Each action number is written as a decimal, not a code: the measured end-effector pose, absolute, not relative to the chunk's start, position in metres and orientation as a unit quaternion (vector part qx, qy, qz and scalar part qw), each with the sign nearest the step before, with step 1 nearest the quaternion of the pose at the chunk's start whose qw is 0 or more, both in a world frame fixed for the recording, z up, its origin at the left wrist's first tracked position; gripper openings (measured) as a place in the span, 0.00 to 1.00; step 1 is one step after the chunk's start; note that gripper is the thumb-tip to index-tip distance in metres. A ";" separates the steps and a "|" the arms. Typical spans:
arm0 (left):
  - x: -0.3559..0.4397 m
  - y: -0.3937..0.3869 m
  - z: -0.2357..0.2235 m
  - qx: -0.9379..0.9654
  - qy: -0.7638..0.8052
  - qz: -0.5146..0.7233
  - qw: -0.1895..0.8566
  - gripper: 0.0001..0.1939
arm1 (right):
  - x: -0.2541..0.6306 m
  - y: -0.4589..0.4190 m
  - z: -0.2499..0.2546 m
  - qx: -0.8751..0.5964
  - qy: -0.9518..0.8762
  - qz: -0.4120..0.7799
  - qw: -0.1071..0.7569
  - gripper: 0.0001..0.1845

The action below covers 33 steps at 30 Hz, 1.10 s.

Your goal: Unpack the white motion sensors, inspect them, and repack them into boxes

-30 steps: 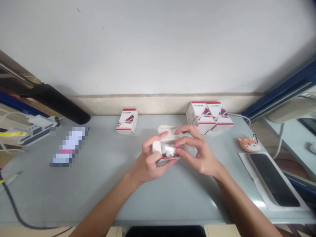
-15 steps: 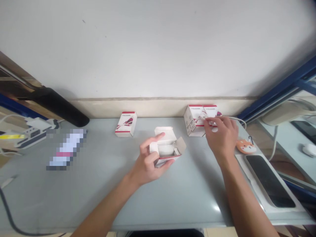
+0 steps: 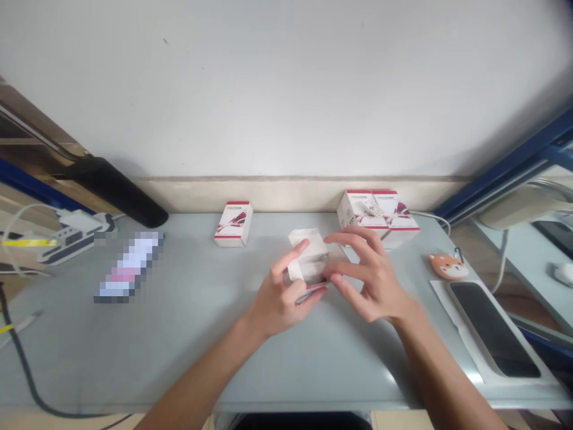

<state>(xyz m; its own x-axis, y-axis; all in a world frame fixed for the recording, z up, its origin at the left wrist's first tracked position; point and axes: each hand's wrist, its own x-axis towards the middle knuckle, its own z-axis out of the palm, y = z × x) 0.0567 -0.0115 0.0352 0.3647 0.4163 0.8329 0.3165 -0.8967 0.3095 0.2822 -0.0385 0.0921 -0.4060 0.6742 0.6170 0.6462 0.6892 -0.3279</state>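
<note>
My left hand (image 3: 280, 301) is clenched on a small white carton (image 3: 308, 257), thumb on top, fingers under it, carton held up off the table between my hands, a red-trimmed edge showing low on it. My right hand (image 3: 371, 275) is just beside the carton's right end, fingers curled toward it, tips at or touching it; can't tell if that hand is really gripping or only steadying. Nothing else in either hand. Ahead of the right hand, two printed product boxes (image 3: 378, 209) stand side by side against the wall, touching each other. Ahead and left of my grip, one matching box (image 3: 233, 224) stands alone. Further left on the grey table (image 3: 188, 352) lies a pixelated packet (image 3: 128, 267), too blurred to tell, with a power strip (image 3: 76, 239) beyond it. Right of my right hand sit an orange shiba charm (image 3: 448, 266) and a phone (image 3: 492, 329) lying on a white sheet (image 3: 447, 301). A black cable (image 3: 22, 370) runs along the far left.
</note>
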 end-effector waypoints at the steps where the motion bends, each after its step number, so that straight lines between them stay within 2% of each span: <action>1: 0.057 -0.012 0.036 0.825 0.228 0.515 0.049 0.24 | 0.284 -0.037 0.092 -0.397 -0.841 0.044 0.364 0.08; 4: 0.055 -0.011 0.037 0.821 0.241 0.515 0.052 0.22 | 0.287 -0.035 0.094 -0.411 -0.843 0.113 0.329 0.07; 8: 0.053 -0.007 0.035 0.819 0.258 0.508 0.067 0.22 | 0.286 -0.036 0.098 -0.424 -0.837 0.148 0.312 0.09; 14: 0.049 -0.005 0.032 0.825 0.285 0.471 0.126 0.26 | 0.287 -0.037 0.098 -0.429 -0.825 0.142 0.339 0.07; 17: 0.049 -0.007 0.031 0.837 0.284 0.445 0.144 0.23 | 0.287 -0.038 0.101 -0.422 -0.835 0.142 0.323 0.09; 19: 0.048 -0.007 0.029 0.846 0.269 0.437 0.145 0.22 | 0.288 -0.039 0.104 -0.424 -0.838 0.148 0.311 0.07; 24: 0.046 -0.004 0.029 0.845 0.270 0.433 0.160 0.25 | 0.293 -0.040 0.107 -0.427 -0.839 0.156 0.299 0.06; 28: 0.044 0.001 0.032 0.845 0.274 0.437 0.141 0.28 | 0.293 -0.041 0.105 -0.451 -0.834 0.122 0.293 0.07; 33: 0.040 0.006 0.036 0.839 0.280 0.452 0.114 0.31 | 0.294 -0.037 0.098 -0.448 -0.821 0.110 0.336 0.08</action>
